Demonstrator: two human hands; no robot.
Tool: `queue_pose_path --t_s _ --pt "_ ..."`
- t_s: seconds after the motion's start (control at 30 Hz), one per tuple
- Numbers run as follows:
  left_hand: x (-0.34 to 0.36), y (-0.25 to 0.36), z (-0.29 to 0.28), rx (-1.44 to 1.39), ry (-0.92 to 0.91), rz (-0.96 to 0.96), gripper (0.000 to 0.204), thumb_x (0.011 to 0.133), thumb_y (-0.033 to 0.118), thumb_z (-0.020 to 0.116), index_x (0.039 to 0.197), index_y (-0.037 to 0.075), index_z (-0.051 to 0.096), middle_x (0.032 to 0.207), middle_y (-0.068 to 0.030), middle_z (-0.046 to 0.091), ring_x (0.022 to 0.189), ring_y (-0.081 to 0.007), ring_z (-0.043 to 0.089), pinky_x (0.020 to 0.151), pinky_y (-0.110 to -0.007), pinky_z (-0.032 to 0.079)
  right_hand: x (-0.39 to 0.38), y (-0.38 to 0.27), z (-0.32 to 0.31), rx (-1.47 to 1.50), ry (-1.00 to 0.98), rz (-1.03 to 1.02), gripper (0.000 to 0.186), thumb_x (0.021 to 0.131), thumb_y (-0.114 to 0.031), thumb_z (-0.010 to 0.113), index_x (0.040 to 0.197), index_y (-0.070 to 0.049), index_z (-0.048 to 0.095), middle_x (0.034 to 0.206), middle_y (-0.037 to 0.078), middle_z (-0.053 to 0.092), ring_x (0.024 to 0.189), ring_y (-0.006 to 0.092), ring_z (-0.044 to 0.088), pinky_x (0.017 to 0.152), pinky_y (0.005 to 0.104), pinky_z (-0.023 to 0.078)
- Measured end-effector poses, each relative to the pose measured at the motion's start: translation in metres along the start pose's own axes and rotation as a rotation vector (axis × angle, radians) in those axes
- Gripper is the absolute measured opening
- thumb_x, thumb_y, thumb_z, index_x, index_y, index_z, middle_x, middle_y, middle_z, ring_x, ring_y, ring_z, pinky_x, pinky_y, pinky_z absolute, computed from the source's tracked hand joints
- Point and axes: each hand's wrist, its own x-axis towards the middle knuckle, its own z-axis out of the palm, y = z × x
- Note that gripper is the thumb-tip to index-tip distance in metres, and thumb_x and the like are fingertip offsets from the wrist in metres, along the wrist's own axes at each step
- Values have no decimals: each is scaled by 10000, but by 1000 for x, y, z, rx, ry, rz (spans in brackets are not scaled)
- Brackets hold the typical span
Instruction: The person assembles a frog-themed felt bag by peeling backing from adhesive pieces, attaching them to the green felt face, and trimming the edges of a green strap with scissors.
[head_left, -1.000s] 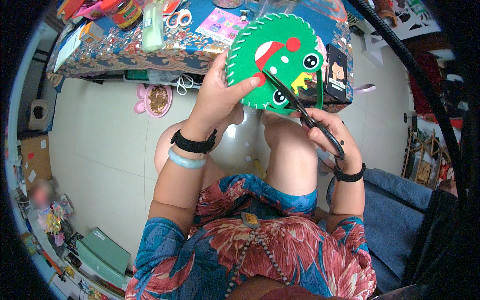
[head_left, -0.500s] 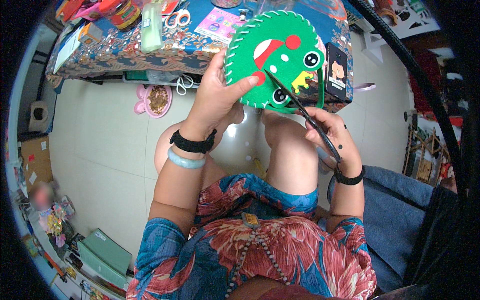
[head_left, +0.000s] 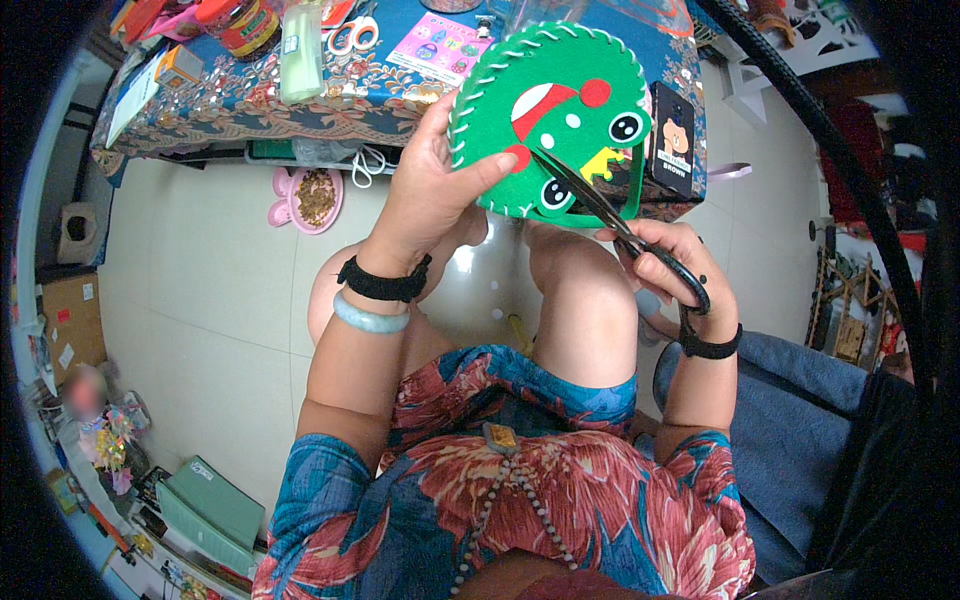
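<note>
My left hand (head_left: pixel 440 175) grips a green felt bag (head_left: pixel 505 70) with a frog face, white stitched rim, red mouth and cheeks, two eyes and a yellow crown (head_left: pixel 602 163), thumb pressed near the left red cheek. My right hand (head_left: pixel 675 260) is closed on a pair of black scissors (head_left: pixel 590 192), whose blades lie across the bag's face, tips near the mouth and left cheek; whether they touch the felt I cannot tell. A green strap shows at the bag's lower right, behind the blades.
A table with patterned cloth (head_left: pixel 210 130) holds orange-handled scissors (head_left: pixel 350 35), a pink sheet (head_left: pixel 435 45), jars and a dark phone (head_left: pixel 672 135). A pink dish of food (head_left: pixel 300 185) sits on the floor. A black cable crosses at top right; a blue chair (head_left: pixel 775 430) is at my right.
My right hand and the scissors' handles have shifted right, and the blade angle differs slightly. The bag has moved a little, its right side shifting rightward; my left hand is nearly still.
</note>
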Motion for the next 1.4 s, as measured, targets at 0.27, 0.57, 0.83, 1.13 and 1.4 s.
queue_pose_path --t_s 0.27,0.57,0.83,1.13,1.4 --pt "2 0 2 -50 -20 -26 632 774 43 696 1302 -4 353 1205 -95 515 1091 -148 506 923 -298 438 -8 -10 -8 74 4 48 675 758 -540 628 1096 43 594 631 -37 471 467 17 382 416 173 272" --pt "1 0 6 -62 -13 -51 634 774 30 687 1308 -3 346 1203 -95 520 1080 -151 520 912 -301 452 -2 -10 -5 -6 8 56 666 760 -554 614 1085 27 607 655 -34 498 470 16 379 412 171 257" --pt "4 -6 2 -23 -4 -7 657 767 12 688 1317 -6 328 1200 -102 519 1082 -153 520 908 -306 459 -6 6 -11 -33 -19 18 653 738 -534 640 1058 35 625 659 -13 517 596 72 464 545 210 357" --pt "1 0 5 -105 -9 -91 653 769 12 683 1316 -4 327 1201 -108 516 1072 -157 529 902 -308 465 -7 -19 -3 3 35 85 705 708 -579 636 1082 19 619 664 -29 508 524 27 408 448 182 279" --pt "0 1 6 -53 -8 -71 634 771 13 680 1306 -1 340 1197 -102 519 1058 -157 537 895 -302 467 -6 -9 -8 27 0 130 664 737 -545 640 1089 17 613 644 -34 498 478 14 393 420 173 253"
